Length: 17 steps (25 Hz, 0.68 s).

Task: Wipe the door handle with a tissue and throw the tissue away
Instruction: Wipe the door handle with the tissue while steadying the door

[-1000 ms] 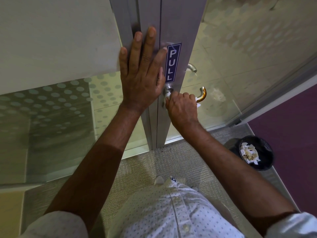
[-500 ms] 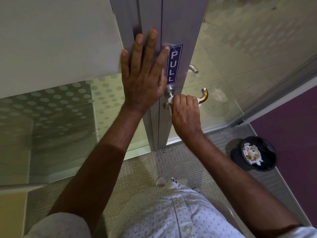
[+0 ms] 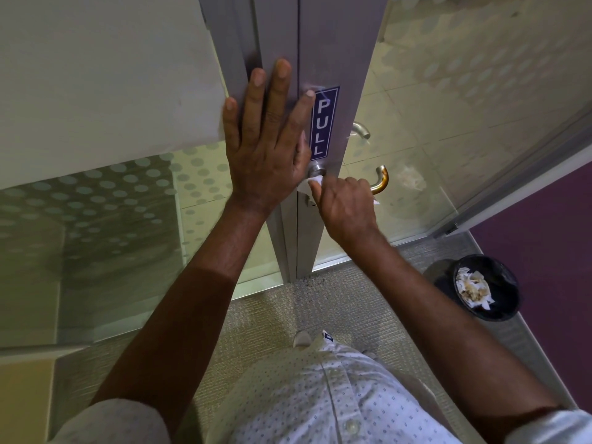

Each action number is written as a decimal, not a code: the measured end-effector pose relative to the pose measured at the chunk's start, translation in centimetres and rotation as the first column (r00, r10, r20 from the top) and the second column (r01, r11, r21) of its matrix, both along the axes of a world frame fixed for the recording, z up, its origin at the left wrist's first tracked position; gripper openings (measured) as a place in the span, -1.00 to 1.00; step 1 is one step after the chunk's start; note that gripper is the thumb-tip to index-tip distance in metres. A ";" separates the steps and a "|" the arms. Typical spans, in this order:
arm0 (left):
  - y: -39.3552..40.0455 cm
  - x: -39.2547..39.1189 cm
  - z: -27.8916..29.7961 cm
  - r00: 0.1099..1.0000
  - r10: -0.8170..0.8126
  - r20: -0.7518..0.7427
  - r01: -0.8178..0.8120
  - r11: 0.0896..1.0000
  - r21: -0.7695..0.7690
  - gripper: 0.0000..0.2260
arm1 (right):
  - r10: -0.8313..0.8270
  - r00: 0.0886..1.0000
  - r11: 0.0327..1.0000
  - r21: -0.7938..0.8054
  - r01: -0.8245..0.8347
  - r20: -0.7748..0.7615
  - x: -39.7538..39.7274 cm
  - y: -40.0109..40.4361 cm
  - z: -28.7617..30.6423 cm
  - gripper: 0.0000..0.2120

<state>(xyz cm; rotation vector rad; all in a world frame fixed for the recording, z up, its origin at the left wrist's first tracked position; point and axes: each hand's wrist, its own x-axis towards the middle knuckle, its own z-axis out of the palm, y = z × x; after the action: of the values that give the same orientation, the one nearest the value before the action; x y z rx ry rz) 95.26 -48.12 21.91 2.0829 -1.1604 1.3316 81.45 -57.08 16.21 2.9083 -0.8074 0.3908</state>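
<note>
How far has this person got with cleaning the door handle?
Midway, it seems. The right hand is wrapped round the door handle with a white tissue pressed near its base, so wiping is under way. The left hand lies flat on the door frame. Left to do: drop the tissue in the black bin on the floor, already holding crumpled paper.

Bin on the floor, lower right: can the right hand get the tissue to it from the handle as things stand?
Probably yes. The black bin stands open-topped on the floor to the person's right, with nothing between it and the right hand, which grips the tissue on the door handle. It sits low, so a bend or drop looks likely.
</note>
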 end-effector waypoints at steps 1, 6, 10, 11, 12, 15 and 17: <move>0.0 0.0 0.1 1.000 0.002 0.001 -0.002 1.000 0.006 -0.57 | -0.019 0.998 0.999 0.052 0.016 0.067 -0.6 0.1 -0.5 -0.60; 0.1 -0.1 0.2 1.000 -0.010 -0.022 0.011 1.000 0.013 -0.57 | 0.101 0.991 0.995 -0.037 -0.098 0.090 -3.1 -0.8 -2.1 -0.79; 0.1 -0.1 0.4 0.999 -0.012 -0.031 0.013 1.000 0.019 -0.56 | 0.127 0.991 0.988 -0.080 -0.129 -0.032 -0.7 -1.5 0.4 -0.72; 0.1 -0.1 0.4 1.000 -0.009 -0.029 0.009 1.000 0.020 -0.56 | 0.193 0.978 0.965 -0.165 -0.203 -0.076 -0.5 -1.9 0.5 -0.80; 0.1 -0.1 0.4 1.000 -0.009 -0.029 0.009 1.000 0.021 -0.56 | 0.204 0.971 0.951 -0.208 -0.227 -0.127 -0.6 -2.1 0.7 -0.75; 0.1 -0.2 0.4 0.999 -0.018 -0.030 0.018 1.000 0.018 -0.56 | 0.168 0.985 0.974 -0.149 -0.171 -0.033 -1.1 -1.4 0.0 -0.79; 0.2 -0.2 0.5 0.999 -0.022 -0.038 0.023 0.999 0.024 -0.55 | 0.083 0.989 0.997 0.003 -0.083 0.121 -2.0 -1.1 -1.3 -0.72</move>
<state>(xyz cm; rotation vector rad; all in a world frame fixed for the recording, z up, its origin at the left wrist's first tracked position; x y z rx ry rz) 95.05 -47.94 22.44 2.0964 -1.1866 1.2680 79.45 -58.16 14.95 2.9564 -0.7057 0.5779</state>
